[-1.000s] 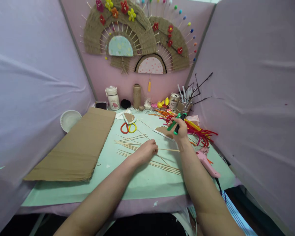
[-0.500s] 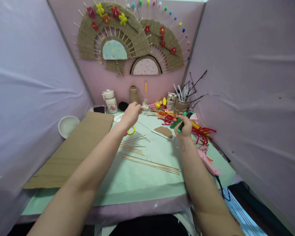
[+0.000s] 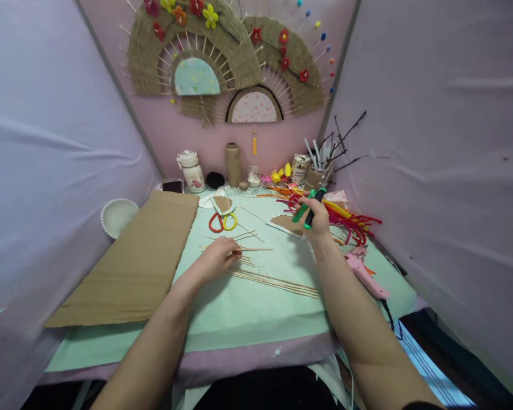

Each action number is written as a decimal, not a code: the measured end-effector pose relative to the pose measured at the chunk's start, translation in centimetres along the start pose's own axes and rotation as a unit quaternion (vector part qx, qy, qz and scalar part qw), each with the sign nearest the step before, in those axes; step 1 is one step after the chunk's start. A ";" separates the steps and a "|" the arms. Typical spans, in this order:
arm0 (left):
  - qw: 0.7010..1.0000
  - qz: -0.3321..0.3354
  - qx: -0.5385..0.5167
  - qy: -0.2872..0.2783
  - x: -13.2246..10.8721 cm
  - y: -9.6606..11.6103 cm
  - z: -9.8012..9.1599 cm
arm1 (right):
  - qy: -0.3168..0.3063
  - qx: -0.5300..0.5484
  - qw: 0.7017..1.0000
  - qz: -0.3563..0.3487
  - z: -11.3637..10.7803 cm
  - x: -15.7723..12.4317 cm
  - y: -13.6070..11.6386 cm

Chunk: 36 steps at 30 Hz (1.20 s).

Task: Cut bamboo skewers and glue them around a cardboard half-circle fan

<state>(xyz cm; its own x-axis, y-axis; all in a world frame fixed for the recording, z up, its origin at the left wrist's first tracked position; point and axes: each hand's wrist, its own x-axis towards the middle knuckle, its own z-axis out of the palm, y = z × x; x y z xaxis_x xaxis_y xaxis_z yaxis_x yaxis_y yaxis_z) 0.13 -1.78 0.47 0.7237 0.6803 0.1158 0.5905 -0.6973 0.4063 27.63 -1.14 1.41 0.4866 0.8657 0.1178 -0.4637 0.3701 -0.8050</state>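
My left hand (image 3: 219, 257) is over the loose thin wooden sticks (image 3: 273, 283) on the table, fingers pinched round one stick (image 3: 256, 249) that juts out to the right. Its fingertips are partly hidden. In my right hand (image 3: 318, 219) is a pair of pliers (image 3: 315, 208) with green and black handles, held above the table's right half. Just left of that hand lies a brown half-round cardboard piece (image 3: 285, 222) with a white edge. Scissors (image 3: 222, 221) with red and yellow handle loops rest beyond my left hand.
A large cardboard sheet (image 3: 132, 262) covers the left side, beside a white paper plate (image 3: 118, 217). At right are red and orange fuzzy stems (image 3: 354, 222) and a corded pink glue gun (image 3: 365, 276). A jar (image 3: 191, 172), twine spool (image 3: 233, 164) and can (image 3: 300, 169) line the back.
My left hand has come down and towards me, from near the back of the table to the sticks. My right hand still holds the pliers, moved only slightly. The view has tilted down a little.
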 end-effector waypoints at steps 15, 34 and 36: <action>0.981 -0.121 0.109 0.104 -0.5 -4.0 0.9 | -0.021 -0.001 0.999 0.024 0.2 -0.5 0.0; 0.997 -0.012 -0.025 -0.070 -0.8 -1.3 1.1 | -0.024 0.013 0.999 0.029 0.2 -0.5 -0.1; 0.998 -0.026 -0.019 -0.057 -1.0 -1.7 0.5 | -0.026 0.020 0.999 0.026 0.2 -0.5 -0.4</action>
<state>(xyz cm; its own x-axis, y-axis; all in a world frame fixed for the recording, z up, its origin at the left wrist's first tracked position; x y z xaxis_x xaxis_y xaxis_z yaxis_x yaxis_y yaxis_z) -1.41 -1.37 -0.76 0.7290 0.6845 -0.0090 0.6161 -0.6504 0.4443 27.42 -1.67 1.74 0.4224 0.9001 0.1070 -0.5176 0.3364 -0.7867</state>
